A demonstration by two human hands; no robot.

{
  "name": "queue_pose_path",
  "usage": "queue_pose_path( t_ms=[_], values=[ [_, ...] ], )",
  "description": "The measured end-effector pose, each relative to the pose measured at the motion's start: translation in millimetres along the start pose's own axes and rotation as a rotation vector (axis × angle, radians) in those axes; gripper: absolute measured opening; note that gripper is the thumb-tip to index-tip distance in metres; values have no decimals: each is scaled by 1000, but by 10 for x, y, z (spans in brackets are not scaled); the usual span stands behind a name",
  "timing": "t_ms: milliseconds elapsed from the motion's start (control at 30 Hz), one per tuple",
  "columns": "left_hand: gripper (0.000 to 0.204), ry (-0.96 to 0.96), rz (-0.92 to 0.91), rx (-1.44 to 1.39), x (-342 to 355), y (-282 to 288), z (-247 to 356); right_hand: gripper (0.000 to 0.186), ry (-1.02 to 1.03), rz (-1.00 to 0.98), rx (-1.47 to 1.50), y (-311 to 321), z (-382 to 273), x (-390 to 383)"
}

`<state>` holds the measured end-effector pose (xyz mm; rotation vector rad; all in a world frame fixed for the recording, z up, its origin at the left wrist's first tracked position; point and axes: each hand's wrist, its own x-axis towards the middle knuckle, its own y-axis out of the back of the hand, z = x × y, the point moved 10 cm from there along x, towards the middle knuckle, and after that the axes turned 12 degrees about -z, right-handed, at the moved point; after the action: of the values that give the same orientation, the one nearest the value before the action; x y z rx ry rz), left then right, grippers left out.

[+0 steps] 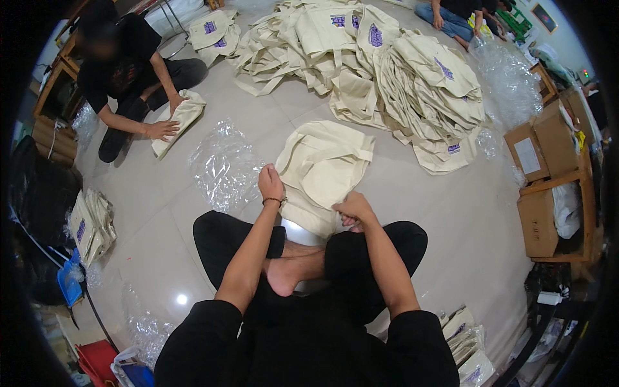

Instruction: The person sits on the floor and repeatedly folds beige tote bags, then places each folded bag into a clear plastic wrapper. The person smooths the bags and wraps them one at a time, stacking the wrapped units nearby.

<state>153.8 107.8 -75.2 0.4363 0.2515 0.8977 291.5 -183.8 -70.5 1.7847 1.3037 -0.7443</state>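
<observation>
A cream canvas bag with a looped strap lies spread on the tiled floor before my crossed legs. My left hand has its fingers closed on the bag's left edge. My right hand is closed on the lower right edge, thumb on the fabric, some fingers curled underneath. A crumpled clear plastic sheet lies just left of my left hand.
A large pile of cream bags is ahead. A co-worker at upper left presses a folded bag. Another person sits at upper right. Stacks of bags flank me. Boxes and wooden shelving line the right.
</observation>
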Motion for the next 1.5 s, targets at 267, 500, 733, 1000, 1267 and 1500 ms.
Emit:
queue_pose_path(
  t_ms=[267, 500, 733, 1000, 1267, 1500],
  values=[
    [81, -262, -212, 319, -293, -152, 368, 39, 246, 336, -226, 847, -163, -149],
    [86, -463, -460, 598, -597, -488, 740, 71, 457, 511, -1189, 1060, -506, -409],
    [76, -548, -661, 389, -1557, -890, 1304, 41, 706, 504, -1331, 896, -403, -4],
    [46, -397, -641, 941, -1606, -1102, 935, 15, 647, 441, -1398, 723, -281, -103],
    [42, -524, -839, 929, -1263, -580, 732, 39, 217, -38, -1140, 321, -32, 38],
    [35, -438, -748, 912, -1072, -735, 641, 47, 150, 7, -1093, 474, -143, -48]
  ],
)
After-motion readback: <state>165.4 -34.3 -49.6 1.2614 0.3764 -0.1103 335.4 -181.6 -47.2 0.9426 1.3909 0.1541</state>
